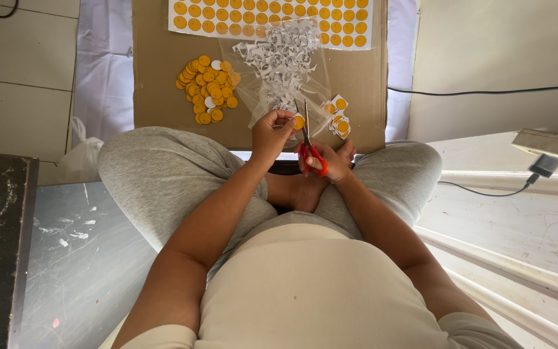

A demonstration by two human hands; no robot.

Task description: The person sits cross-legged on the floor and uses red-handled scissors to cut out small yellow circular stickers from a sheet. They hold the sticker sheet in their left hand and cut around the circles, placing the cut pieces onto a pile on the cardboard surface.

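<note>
Paper piece: a small white-edged paper cutout with an orange printed circle (298,121), at centre frame, above the person's lap.
Left hand: the left hand (271,132) pinches the cutout's edge, fingers closed narrow on it.
Right hand: the right hand (330,161) grips the red-handled metal scissors (307,141), blades nearly closed, pointing to 12 o'clock beside the cutout.
Cut circles: a heap of round orange paper discs (206,88) at 10 o'clock on the brown cardboard sheet (156,64).
Scraps: white paper trimmings (282,61) at 12 o'clock.

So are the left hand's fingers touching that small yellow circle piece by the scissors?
Touching. The head view shows the left hand pinching the yellow circle piece at its edge, beside the scissors in the right hand.
</note>
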